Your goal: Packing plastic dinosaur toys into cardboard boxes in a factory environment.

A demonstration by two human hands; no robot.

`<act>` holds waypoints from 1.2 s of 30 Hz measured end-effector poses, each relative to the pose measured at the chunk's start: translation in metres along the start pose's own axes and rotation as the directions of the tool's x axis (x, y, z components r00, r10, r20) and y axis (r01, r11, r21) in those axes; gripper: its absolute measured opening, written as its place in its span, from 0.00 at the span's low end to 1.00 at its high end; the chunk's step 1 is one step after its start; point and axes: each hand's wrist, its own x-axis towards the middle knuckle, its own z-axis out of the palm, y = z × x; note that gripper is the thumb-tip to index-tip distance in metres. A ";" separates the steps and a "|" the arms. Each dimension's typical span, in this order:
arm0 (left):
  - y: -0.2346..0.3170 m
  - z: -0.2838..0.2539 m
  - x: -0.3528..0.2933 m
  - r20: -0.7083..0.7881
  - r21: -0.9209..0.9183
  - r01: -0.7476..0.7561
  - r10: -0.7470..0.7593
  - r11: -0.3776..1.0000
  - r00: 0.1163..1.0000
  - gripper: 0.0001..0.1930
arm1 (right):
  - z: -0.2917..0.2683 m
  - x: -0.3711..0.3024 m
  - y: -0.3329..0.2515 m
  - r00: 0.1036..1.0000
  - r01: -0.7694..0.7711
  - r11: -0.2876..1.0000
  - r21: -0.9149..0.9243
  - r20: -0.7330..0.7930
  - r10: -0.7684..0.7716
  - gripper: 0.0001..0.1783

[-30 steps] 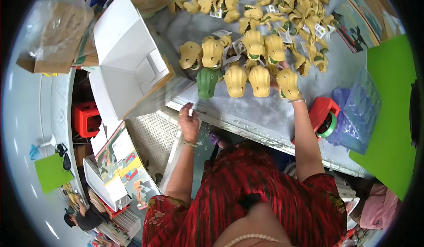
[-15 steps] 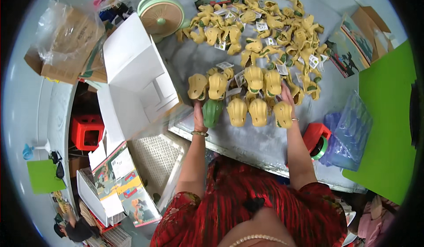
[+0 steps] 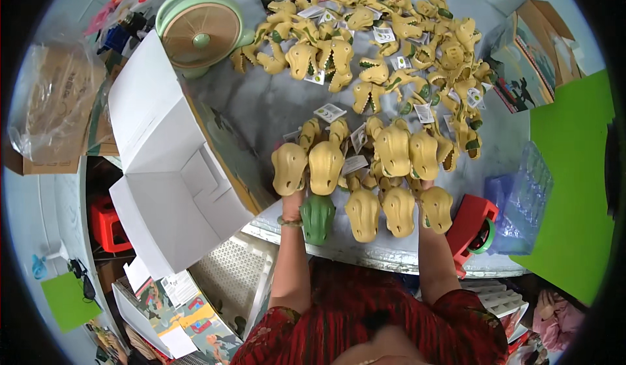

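A cluster of yellow toy dinosaurs (image 3: 393, 151), heads toward me in two rows, hangs between my two hands close to the table's front edge. One green dinosaur head (image 3: 318, 219) is among them at the front left. My left hand (image 3: 293, 203) grips the cluster's left end, its fingers mostly hidden beneath the heads. On the right end my right hand (image 3: 427, 185) is closed, nearly all of it covered by the toys. White paper tags (image 3: 330, 112) hang from the dinosaurs. Left of them an open white-lined carton (image 3: 176, 189) lies with its mouth toward me.
More yellow dinosaurs (image 3: 450, 58) are heaped at the back of the grey table. A green-rimmed round fan (image 3: 201, 37) stands far left. A red tape dispenser (image 3: 471, 231) and blue clear plastic (image 3: 521, 202) lie to the right. A white perforated crate (image 3: 238, 267) is below the carton.
The cluster of dinosaurs and both my hands have come nearer to me and look larger. My view has shifted, so the carton and fan also appear bigger and farther left.
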 end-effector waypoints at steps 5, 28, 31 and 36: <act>-0.077 0.013 -0.031 -0.037 -0.399 0.226 -0.262 0.889 0.964 0.15 | 0.140 -0.063 -0.067 0.903 0.425 0.347 -0.836 0.366 -0.223 0.25; -0.087 0.029 -0.013 0.260 -0.877 0.323 -0.214 0.355 0.942 0.19 | 0.123 -0.045 -0.030 0.976 0.131 0.835 -0.534 0.219 -0.012 0.38; -0.095 0.033 0.001 0.221 -0.827 0.294 -0.205 0.479 0.954 0.19 | 0.122 -0.040 -0.023 0.970 0.137 0.841 -0.524 0.243 -0.006 0.36; -0.099 0.045 0.000 0.184 -0.712 0.246 -0.163 0.657 0.969 0.19 | 0.117 -0.035 -0.018 0.964 0.158 0.848 -0.505 0.266 -0.021 0.34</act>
